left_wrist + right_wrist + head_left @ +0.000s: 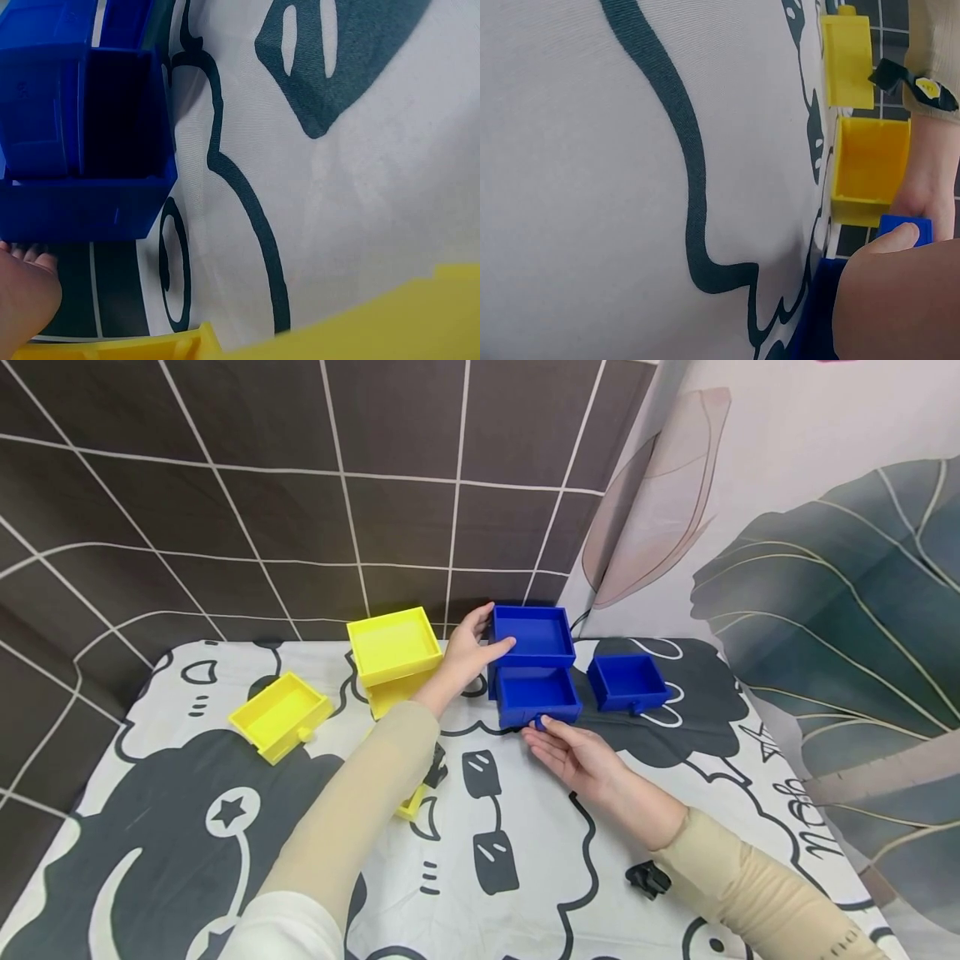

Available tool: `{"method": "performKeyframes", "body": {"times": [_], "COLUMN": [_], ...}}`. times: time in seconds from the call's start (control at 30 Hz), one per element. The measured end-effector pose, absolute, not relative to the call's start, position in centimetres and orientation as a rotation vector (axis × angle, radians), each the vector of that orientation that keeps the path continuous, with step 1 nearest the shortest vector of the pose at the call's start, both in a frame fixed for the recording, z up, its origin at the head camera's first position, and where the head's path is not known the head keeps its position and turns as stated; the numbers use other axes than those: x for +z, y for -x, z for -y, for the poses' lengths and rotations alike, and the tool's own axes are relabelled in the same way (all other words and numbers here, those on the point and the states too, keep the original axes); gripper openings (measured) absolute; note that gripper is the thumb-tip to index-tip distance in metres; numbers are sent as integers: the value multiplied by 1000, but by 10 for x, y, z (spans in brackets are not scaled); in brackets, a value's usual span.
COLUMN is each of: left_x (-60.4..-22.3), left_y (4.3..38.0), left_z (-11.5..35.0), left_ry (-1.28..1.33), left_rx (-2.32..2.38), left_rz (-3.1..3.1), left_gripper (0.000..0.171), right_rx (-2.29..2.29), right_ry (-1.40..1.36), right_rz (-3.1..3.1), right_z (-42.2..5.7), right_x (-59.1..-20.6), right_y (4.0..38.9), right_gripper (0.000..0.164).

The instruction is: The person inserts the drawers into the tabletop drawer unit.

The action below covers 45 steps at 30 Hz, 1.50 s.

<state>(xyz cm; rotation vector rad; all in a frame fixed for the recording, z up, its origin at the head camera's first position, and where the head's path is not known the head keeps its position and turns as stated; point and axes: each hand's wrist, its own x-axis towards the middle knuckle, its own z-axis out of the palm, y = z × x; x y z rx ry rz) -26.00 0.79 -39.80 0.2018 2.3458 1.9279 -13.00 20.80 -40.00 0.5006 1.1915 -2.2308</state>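
Head view first, and both hands are at work on blue. Our left hand has the upright blue plastic cabinet with the tray-like top clasped at its left side, thumb over the tray's rim and fingers spread along the wall, probably to stop it sliding. Below the tray, out front, sits the open-topped blue plastic drawer, and there our right hand pinches the small blue knob between thumb and fingers; the knob is the natural hold, since it lies in line with the drawer. Just right of those fingers rests a loose blue plastic drawer, knob towards us. Beyond the left fingers' outer side stands the yellow plastic cabinet, with a loose yellow plastic drawer farther out, seemingly set aside to leave us elbow room. All of it lies on the worktop's black-and-white printed cloth.

Over to the left wrist: our fingertips meet the blue cabinet's wall at the picture's edge, thumb out of sight, with blurred yellow plastic below them.

Now the right wrist: our thumb lies over a small blue face, the other fingers hidden, so their pinch we cannot tell from here. Just past that thumb comes the left hand, with yellow plastic pieces beside its forearm.
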Motion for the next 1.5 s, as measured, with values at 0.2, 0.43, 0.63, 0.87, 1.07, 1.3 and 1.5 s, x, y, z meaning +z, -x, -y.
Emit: {"method": "performKeyframes", "body": {"times": [0.2, 0.43, 0.63, 0.87, 1.07, 1.3, 1.5], "left_x": [-397, -396, -396, -397, -396, -396, -395], "left_y": [259, 260, 259, 260, 260, 260, 258], "left_z": [-8, -8, -8, -8, -7, -5, -7], "left_ry": [-204, -205, -215, -224, -222, -214, -206], "left_rx": [1922, 1923, 1927, 1926, 1916, 1914, 1922], "left_rz": [-2346, -2346, -2335, -2334, -2348, -2351, -2345], "left_gripper": [74, 74, 74, 74, 74, 74, 73], "right_rx": [-2228, -2240, -2215, -2214, -2201, -2206, -2219], "right_ry": [-514, -496, -544, -595, -614, -630, -634], "right_rz": [-1212, -1222, -1260, -1349, -1380, -1387, -1381], "right_z": [-207, -207, -203, -200, -200, -194, -194], "right_x": [-402, -402, -403, -404, -404, -401, -401], "right_y": [132, 142, 150, 158, 161, 161, 158], "right_gripper": [27, 32, 27, 18, 18, 20, 20]}}
